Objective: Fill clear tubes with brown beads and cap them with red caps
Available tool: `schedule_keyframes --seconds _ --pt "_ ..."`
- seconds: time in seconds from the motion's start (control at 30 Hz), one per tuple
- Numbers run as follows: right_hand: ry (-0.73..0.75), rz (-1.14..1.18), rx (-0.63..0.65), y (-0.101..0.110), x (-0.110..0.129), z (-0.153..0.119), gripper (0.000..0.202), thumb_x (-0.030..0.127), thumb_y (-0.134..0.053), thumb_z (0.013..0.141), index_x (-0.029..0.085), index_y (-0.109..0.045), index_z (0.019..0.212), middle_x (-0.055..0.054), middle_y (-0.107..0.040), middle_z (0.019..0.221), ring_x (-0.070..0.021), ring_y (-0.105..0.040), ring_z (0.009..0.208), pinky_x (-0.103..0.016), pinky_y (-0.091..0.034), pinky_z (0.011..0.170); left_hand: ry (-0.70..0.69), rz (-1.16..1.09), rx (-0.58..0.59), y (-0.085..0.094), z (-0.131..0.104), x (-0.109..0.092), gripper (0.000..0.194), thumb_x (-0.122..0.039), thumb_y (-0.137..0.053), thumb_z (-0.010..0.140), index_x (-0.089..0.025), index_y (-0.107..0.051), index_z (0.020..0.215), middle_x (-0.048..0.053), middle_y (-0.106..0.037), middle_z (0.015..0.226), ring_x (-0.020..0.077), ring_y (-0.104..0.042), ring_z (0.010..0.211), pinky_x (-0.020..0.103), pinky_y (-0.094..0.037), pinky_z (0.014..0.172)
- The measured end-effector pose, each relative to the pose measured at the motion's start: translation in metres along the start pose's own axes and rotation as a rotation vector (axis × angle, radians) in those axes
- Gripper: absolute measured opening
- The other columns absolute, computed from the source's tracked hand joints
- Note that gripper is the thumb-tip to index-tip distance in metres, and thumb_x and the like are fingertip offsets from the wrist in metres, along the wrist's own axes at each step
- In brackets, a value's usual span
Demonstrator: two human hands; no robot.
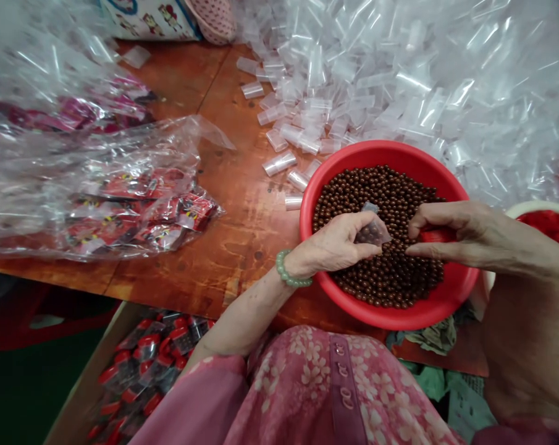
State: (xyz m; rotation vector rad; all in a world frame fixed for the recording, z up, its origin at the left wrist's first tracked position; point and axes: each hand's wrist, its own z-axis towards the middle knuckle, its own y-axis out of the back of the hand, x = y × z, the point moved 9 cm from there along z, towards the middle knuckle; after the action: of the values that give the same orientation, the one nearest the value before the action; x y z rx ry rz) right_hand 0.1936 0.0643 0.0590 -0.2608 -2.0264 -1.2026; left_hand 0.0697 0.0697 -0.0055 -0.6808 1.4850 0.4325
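A red basin (464, 290) full of small round brown balls (376, 287) stands at the right of the wooden table. Over its left part my left hand (341, 242), with a green bead bracelet on the wrist, holds a small clear plastic container (374, 232) between thumb and fingers. Dark balls show through the container's wall. My right hand (450, 235) is above the right part of the basin, its thumb and fingers closed around a small red piece (439, 235). The two hands are apart, with balls visible between them.
Clear plastic sleeves (353, 74) are heaped behind the basin. Clear bags with red packets (117, 210) lie on the left of the table (242, 241). Below its front edge, a box (82, 377) holds many red-capped containers (144, 358). A white-rimmed bowl (538, 206) of red pieces stands far right.
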Motion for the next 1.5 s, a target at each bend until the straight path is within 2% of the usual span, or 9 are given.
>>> schedule_keyframes --seconds 0.13,0.3,0.47,0.53,0.63,0.77,0.87,1.1,1.5 --pt "-0.059 0.144 -0.14 0.004 -0.007 0.002 0.036 0.058 -0.076 0.085 0.023 -0.075 0.088 0.001 -0.062 0.067 -0.0123 -0.052 0.059 -0.029 -0.042 0.054 0.009 -0.022 -0.001 0.001 -0.001 -0.004 0.015 -0.017 -0.071 0.081 -0.016 -0.065 0.094 -0.001 -0.064 0.087 0.0118 -0.058 0.084 0.028 -0.047 0.086" --pt "-0.077 0.313 -0.368 0.001 -0.016 0.017 0.04 0.06 -0.084 0.075 0.025 -0.08 0.092 -0.001 -0.072 0.083 -0.015 -0.06 0.071 -0.03 -0.049 0.065 0.051 -0.169 -0.006 0.001 -0.003 -0.005 0.02 -0.023 -0.075 0.081 -0.016 -0.064 0.096 -0.002 -0.063 0.083 0.0102 -0.058 0.076 0.028 -0.049 0.08" --pt "-0.135 0.537 -0.363 -0.019 -0.023 0.023 0.053 0.067 -0.064 0.092 0.021 -0.075 0.116 0.006 -0.046 0.061 -0.0094 -0.038 0.051 -0.026 -0.03 0.047 0.083 -0.219 -0.014 0.001 -0.005 -0.003 0.021 -0.027 -0.071 0.088 -0.015 -0.062 0.102 0.002 -0.067 0.086 0.011 -0.062 0.077 0.027 -0.05 0.078" --pt "-0.116 0.475 -0.378 -0.021 -0.019 0.024 0.055 0.066 -0.059 0.096 0.021 -0.071 0.125 0.005 -0.046 0.064 -0.0105 -0.042 0.054 -0.026 -0.033 0.049 0.086 -0.24 -0.019 0.001 -0.005 -0.002 0.02 -0.028 -0.071 0.089 -0.015 -0.062 0.1 0.002 -0.069 0.087 0.0107 -0.063 0.078 0.026 -0.05 0.077" --pt "-0.066 0.342 -0.432 -0.02 -0.011 0.024 0.047 0.055 -0.061 0.098 0.023 -0.065 0.131 0.001 -0.059 0.081 -0.013 -0.054 0.068 -0.028 -0.047 0.062 0.081 -0.291 -0.04 0.002 -0.004 -0.001 0.02 -0.028 -0.073 0.088 -0.015 -0.061 0.097 0.002 -0.069 0.089 0.0098 -0.063 0.079 0.024 -0.051 0.076" --pt "-0.032 0.361 -0.611 -0.013 -0.011 0.022 0.031 0.045 -0.068 0.092 0.024 -0.063 0.115 -0.002 -0.065 0.096 -0.0149 -0.061 0.082 -0.029 -0.054 0.075 0.1 -0.343 -0.075 0.004 -0.004 0.002 0.022 -0.026 -0.075 0.085 -0.014 -0.061 0.099 0.003 -0.069 0.09 0.0096 -0.065 0.079 0.024 -0.051 0.075" --pt "-0.044 0.397 -0.725 -0.012 -0.01 0.019 0.024 0.041 -0.073 0.087 0.025 -0.063 0.103 -0.001 -0.068 0.092 -0.0159 -0.064 0.081 -0.03 -0.056 0.076 0.099 -0.323 -0.089 0.006 -0.002 0.003 0.022 -0.027 -0.075 0.085 -0.015 -0.062 0.098 0.002 -0.068 0.087 0.0099 -0.064 0.077 0.025 -0.051 0.075" --pt "-0.023 0.459 -0.889 -0.012 0.003 0.013 0.019 0.034 -0.081 0.081 0.026 -0.071 0.096 -0.001 -0.075 0.091 -0.0178 -0.07 0.082 -0.034 -0.059 0.079 0.056 -0.326 -0.104 0.007 0.0 0.001 0.032 -0.035 -0.083 0.079 -0.015 -0.061 0.091 -0.001 -0.064 0.082 0.0104 -0.06 0.074 0.028 -0.05 0.077" --pt "-0.005 0.288 -0.888 -0.019 0.001 0.012 0.022 0.042 -0.077 0.088 0.027 -0.074 0.103 -0.003 -0.078 0.097 -0.0196 -0.074 0.088 -0.037 -0.062 0.084 0.026 -0.297 -0.12 0.008 0.001 0.004 0.022 -0.029 -0.077 0.084 -0.016 -0.062 0.094 -0.001 -0.062 0.084 0.0107 -0.057 0.075 0.028 -0.048 0.075"
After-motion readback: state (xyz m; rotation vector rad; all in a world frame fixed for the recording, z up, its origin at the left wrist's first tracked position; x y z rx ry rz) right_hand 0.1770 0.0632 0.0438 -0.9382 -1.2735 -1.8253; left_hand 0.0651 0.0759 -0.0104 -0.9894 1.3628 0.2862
